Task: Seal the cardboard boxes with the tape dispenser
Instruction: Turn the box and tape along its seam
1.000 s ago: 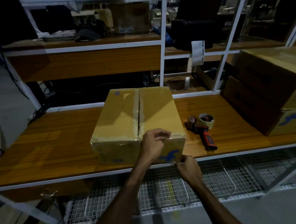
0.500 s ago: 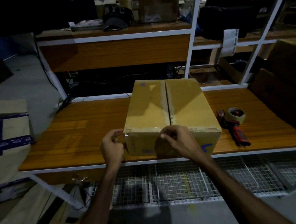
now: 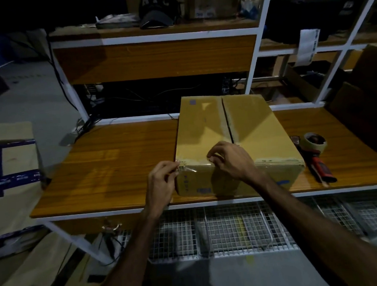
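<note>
A closed cardboard box (image 3: 253, 129) sits on the wooden workbench (image 3: 109, 170), with clear tape along its centre seam and across its near top edge. My left hand (image 3: 161, 185) pinches the loose end of tape at the box's near left corner. On the near top edge, close to the seam, my right hand (image 3: 231, 160) has its fingers curled and its fingertips on the tape. The tape dispenser (image 3: 315, 154), red-handled with a roll of tape, lies on the bench to the right of the box, untouched.
More cardboard boxes stand at the right (image 3: 367, 99) and on the floor at the left (image 3: 10, 164). A white metal shelf frame (image 3: 253, 55) rises behind the bench, holding a dark cap (image 3: 156, 11). Wire mesh shelving (image 3: 233, 229) runs below the bench.
My view has shifted left and closer. The left hand went from the near top edge to the left corner. The right hand rose from the front face to the top edge.
</note>
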The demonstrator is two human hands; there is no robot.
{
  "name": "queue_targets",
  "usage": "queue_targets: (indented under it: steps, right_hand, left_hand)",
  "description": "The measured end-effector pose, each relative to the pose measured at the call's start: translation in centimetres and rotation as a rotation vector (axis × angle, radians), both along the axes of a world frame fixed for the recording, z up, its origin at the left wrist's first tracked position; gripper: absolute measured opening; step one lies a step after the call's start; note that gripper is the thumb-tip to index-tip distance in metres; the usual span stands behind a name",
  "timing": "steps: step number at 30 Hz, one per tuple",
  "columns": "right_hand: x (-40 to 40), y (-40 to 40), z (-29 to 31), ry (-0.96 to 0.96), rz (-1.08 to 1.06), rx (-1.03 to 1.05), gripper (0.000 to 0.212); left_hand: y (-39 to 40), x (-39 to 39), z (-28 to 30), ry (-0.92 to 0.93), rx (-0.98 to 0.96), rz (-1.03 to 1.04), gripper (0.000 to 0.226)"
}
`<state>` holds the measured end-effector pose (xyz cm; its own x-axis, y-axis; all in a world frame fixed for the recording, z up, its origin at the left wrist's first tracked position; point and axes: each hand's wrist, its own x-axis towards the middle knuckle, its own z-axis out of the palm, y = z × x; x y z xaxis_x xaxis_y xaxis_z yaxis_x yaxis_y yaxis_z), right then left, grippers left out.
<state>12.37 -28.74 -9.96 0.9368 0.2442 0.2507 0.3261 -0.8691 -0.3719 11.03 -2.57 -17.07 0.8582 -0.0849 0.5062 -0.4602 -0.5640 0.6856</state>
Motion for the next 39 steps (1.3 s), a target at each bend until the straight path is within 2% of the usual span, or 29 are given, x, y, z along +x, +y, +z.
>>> queue_targets:
  steps: [3, 11, 16, 21, 24, 28, 31, 35, 39]
  right_hand:
    - [0.1, 0.2, -0.8, -0.011, -0.031, 0.02, 0.023]
    - [-0.4, -0.2, -2.1, -0.078, -0.015, 0.059, 0.03]
    - [-0.4, -0.5, -2.7, -0.091, 0.0, 0.014, 0.057]
    - [-0.4, -0.5, -2.7, -0.127, 0.027, -0.052, 0.065]
    - [-0.5, -0.5, -3.0, -0.124, 0.031, -0.073, 0.066]
    - [-0.5, -0.5, -3.0, -0.095, 0.025, -0.083, 0.069]
    - [-0.6, -0.4, -2.7, -0.065, 0.027, -0.091, 0.065]
    - [-0.8, 0.1, -2.8, -0.054, 0.021, -0.148, 0.057]
    - [-0.7, 2.9, -2.4, -0.035, 0.047, -0.05, 0.052]
  left_hand:
    - [0.4, 0.4, 0.3, -0.091, 0.083, -0.029, 0.028]
    - [0.8, 1.5, 1.2, -0.349, 0.344, -0.162, 0.017]
    - [1.1, 1.9, 0.5, -0.393, 0.385, -0.188, 0.019]
    - [1.0, 1.7, 0.0, -0.365, 0.326, -0.172, 0.019]
    - [0.5, 1.6, 0.4, -0.302, 0.225, -0.167, 0.016]
    - [-0.4, 2.1, 1.5, -0.187, 0.094, -0.082, 0.023]
    - [-0.6, 2.0, 1.4, -0.13, 0.036, -0.086, 0.014]
    - [-0.2, 2.1, 1.7, -0.025, -0.032, -0.081, 0.018]
    - [-0.4, 2.0, 2.2, 0.063, -0.138, -0.091, 0.019]
